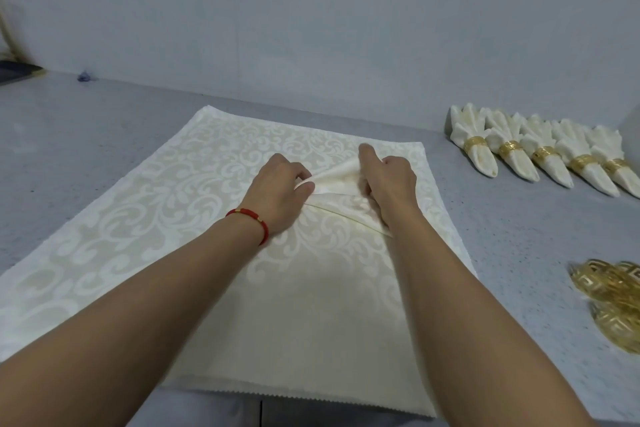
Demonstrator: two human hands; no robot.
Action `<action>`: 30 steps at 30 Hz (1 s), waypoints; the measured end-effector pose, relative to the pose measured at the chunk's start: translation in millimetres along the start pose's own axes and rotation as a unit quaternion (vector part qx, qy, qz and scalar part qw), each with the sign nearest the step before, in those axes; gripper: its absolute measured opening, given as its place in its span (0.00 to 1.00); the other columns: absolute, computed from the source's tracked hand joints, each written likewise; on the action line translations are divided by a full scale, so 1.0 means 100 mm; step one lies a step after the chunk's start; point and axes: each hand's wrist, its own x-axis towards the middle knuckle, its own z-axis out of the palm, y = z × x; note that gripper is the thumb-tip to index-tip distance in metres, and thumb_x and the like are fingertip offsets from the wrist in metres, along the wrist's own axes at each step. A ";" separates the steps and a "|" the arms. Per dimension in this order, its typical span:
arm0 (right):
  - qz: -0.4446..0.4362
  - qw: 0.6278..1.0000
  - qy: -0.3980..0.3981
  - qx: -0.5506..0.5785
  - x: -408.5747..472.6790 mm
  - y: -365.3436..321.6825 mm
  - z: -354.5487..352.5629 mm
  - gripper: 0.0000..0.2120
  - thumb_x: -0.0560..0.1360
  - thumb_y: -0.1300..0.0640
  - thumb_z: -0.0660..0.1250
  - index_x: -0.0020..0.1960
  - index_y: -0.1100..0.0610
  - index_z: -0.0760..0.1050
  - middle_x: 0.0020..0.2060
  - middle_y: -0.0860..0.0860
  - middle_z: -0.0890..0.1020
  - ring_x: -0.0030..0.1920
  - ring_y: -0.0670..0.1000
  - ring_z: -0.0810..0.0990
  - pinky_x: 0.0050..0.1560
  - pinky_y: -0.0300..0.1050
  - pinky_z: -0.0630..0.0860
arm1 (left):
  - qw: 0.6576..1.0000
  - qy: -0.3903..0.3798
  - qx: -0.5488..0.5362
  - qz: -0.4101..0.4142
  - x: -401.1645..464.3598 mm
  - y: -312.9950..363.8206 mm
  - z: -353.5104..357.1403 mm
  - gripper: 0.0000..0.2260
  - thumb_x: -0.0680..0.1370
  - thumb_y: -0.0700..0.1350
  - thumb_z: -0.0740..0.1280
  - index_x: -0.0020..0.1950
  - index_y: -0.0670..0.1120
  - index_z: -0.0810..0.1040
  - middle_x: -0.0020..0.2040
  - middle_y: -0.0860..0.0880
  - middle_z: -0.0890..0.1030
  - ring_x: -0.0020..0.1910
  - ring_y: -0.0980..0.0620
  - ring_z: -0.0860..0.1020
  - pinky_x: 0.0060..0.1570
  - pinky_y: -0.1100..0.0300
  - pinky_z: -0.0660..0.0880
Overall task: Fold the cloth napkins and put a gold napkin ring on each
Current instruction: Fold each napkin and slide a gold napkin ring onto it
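Two hands meet at the middle of the cream damask napkin [194, 218] spread on the grey bench [69, 149]. The left hand [277, 191] and right hand [391, 184] each pinch a gathered ridge of cloth between curled fingers; the ridge runs left-right between them. The loose gold napkin rings [613, 302] lie right of the napkin, nearer the right hand.

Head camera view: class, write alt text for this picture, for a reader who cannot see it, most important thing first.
A person's left hand and right hand pinch up a fold in the middle of a cream patterned napkin spread on a grey table. At the right lie five folded napkins in gold rings, with loose gold rings nearer.
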 end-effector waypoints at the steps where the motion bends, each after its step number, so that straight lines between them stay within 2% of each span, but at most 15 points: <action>1: 0.002 1.000 0.005 0.012 -0.01 0.00 -0.01 0.26 0.66 0.32 0.63 0.38 0.56 0.69 0.34 0.55 0.77 0.32 0.55 0.73 0.37 0.52 0.76 | 1.000 0.017 -0.013 0.008 -0.02 0.01 0.00 0.06 0.81 0.48 0.65 0.47 0.51 0.81 0.48 0.51 0.73 0.48 0.51 0.74 0.47 0.60 0.66; 3: -0.012 0.999 0.016 0.037 -0.03 0.00 -0.01 0.23 0.67 0.36 0.64 0.39 0.57 0.67 0.36 0.55 0.77 0.34 0.56 0.74 0.37 0.51 0.74 | 0.998 0.049 -0.033 0.031 -0.05 0.04 -0.02 0.07 0.81 0.46 0.65 0.48 0.49 0.82 0.45 0.54 0.77 0.44 0.56 0.75 0.43 0.63 0.67; 5: -0.028 0.998 0.032 0.049 -0.06 0.02 -0.01 0.13 0.70 0.48 0.66 0.45 0.57 0.70 0.45 0.54 0.81 0.40 0.56 0.80 0.39 0.48 0.75 | 0.997 0.060 -0.018 0.048 -0.07 0.07 -0.03 0.07 0.80 0.45 0.65 0.45 0.49 0.83 0.41 0.55 0.78 0.40 0.58 0.75 0.39 0.66 0.65; 6: -0.039 0.998 0.041 0.035 -0.07 0.03 -0.02 0.10 0.72 0.53 0.66 0.50 0.56 0.71 0.51 0.53 0.79 0.44 0.53 0.80 0.40 0.45 0.74 | 0.997 0.062 -0.003 0.052 -0.08 0.08 -0.03 0.08 0.80 0.44 0.66 0.45 0.48 0.83 0.40 0.55 0.77 0.39 0.59 0.74 0.38 0.68 0.64; 7: -0.058 0.997 0.051 0.002 -0.08 0.03 -0.04 0.10 0.74 0.57 0.66 0.54 0.54 0.72 0.55 0.51 0.76 0.45 0.50 0.79 0.40 0.42 0.71 | 0.996 0.065 0.007 0.053 -0.08 0.08 -0.02 0.08 0.80 0.43 0.66 0.44 0.48 0.83 0.39 0.55 0.77 0.39 0.59 0.73 0.37 0.69 0.63; 9: -0.127 0.980 0.062 -0.143 -0.11 0.04 -0.07 0.13 0.75 0.61 0.66 0.58 0.53 0.72 0.56 0.48 0.71 0.50 0.50 0.75 0.42 0.42 0.66 | 0.996 0.069 0.017 0.051 -0.09 0.08 -0.01 0.09 0.80 0.43 0.65 0.41 0.46 0.82 0.38 0.54 0.77 0.38 0.59 0.73 0.36 0.69 0.62; 12: -0.244 0.909 0.060 -0.332 -0.14 0.09 -0.12 0.15 0.75 0.64 0.65 0.60 0.52 0.74 0.57 0.50 0.74 0.59 0.54 0.70 0.52 0.46 0.62 | 0.995 0.062 0.033 0.066 -0.08 0.08 0.02 0.13 0.79 0.44 0.65 0.36 0.43 0.80 0.34 0.50 0.75 0.37 0.54 0.72 0.38 0.61 0.65; 14: -0.307 0.890 0.034 -0.335 -0.16 0.06 -0.19 0.10 0.78 0.61 0.65 0.56 0.50 0.76 0.53 0.47 0.77 0.56 0.52 0.72 0.54 0.48 0.61 | 0.995 0.052 0.041 0.076 -0.06 0.06 0.03 0.11 0.80 0.44 0.66 0.38 0.45 0.82 0.38 0.50 0.75 0.41 0.51 0.72 0.42 0.58 0.66; 16: -0.329 0.898 -0.063 -0.285 -0.14 -0.01 -0.30 0.04 0.78 0.56 0.66 0.49 0.48 0.76 0.44 0.45 0.80 0.47 0.48 0.77 0.56 0.49 0.65 | 0.993 0.049 0.051 0.095 -0.06 0.05 0.04 0.10 0.80 0.44 0.66 0.41 0.46 0.83 0.42 0.49 0.76 0.45 0.50 0.71 0.45 0.58 0.66; 18: -0.324 0.886 -0.166 -0.287 -0.08 -0.07 -0.43 0.04 0.77 0.54 0.69 0.44 0.47 0.77 0.39 0.46 0.82 0.43 0.46 0.79 0.60 0.51 0.70 | 0.989 0.054 0.072 0.115 -0.06 0.05 0.05 0.10 0.81 0.44 0.65 0.42 0.45 0.83 0.43 0.48 0.77 0.46 0.49 0.70 0.46 0.58 0.66; 20: -0.318 0.870 -0.218 -0.308 -0.04 -0.08 -0.57 0.04 0.77 0.52 0.72 0.43 0.48 0.82 0.40 0.45 0.83 0.44 0.45 0.80 0.59 0.49 0.74 | 0.987 0.058 0.083 0.126 -0.06 0.05 0.06 0.11 0.81 0.44 0.65 0.42 0.44 0.83 0.43 0.48 0.78 0.46 0.49 0.70 0.46 0.57 0.68; 23: -0.280 0.872 -0.282 -0.286 0.01 -0.08 -0.72 0.05 0.76 0.48 0.75 0.47 0.49 0.87 0.44 0.43 0.85 0.46 0.41 0.81 0.52 0.40 0.77 | 0.989 0.051 0.073 0.117 -0.05 0.04 0.05 0.15 0.82 0.48 0.65 0.38 0.44 0.79 0.39 0.49 0.76 0.44 0.48 0.69 0.44 0.56 0.66; 25: -0.242 0.875 -0.315 -0.277 0.05 -0.11 -0.77 0.08 0.75 0.43 0.75 0.47 0.47 0.88 0.47 0.43 0.86 0.50 0.41 0.83 0.55 0.43 0.79 | 0.990 0.051 0.061 0.114 -0.04 0.05 0.05 0.18 0.82 0.51 0.65 0.35 0.45 0.74 0.37 0.49 0.74 0.43 0.48 0.68 0.43 0.57 0.62; 27: -0.212 0.869 -0.344 -0.285 0.07 -0.19 -0.79 0.11 0.72 0.38 0.75 0.47 0.43 0.88 0.49 0.40 0.87 0.54 0.41 0.82 0.61 0.44 0.79 | 0.990 0.053 0.056 0.114 -0.04 0.06 0.05 0.16 0.81 0.52 0.66 0.36 0.47 0.74 0.37 0.50 0.73 0.43 0.48 0.68 0.43 0.58 0.62; 30: -0.185 0.857 -0.382 -0.294 0.05 -0.29 -0.83 0.13 0.70 0.36 0.76 0.48 0.42 0.87 0.49 0.34 0.86 0.55 0.35 0.81 0.63 0.40 0.74 | 0.990 0.052 0.056 0.114 -0.03 0.06 0.07 0.15 0.81 0.52 0.68 0.38 0.46 0.76 0.38 0.51 0.73 0.45 0.49 0.68 0.45 0.56 0.65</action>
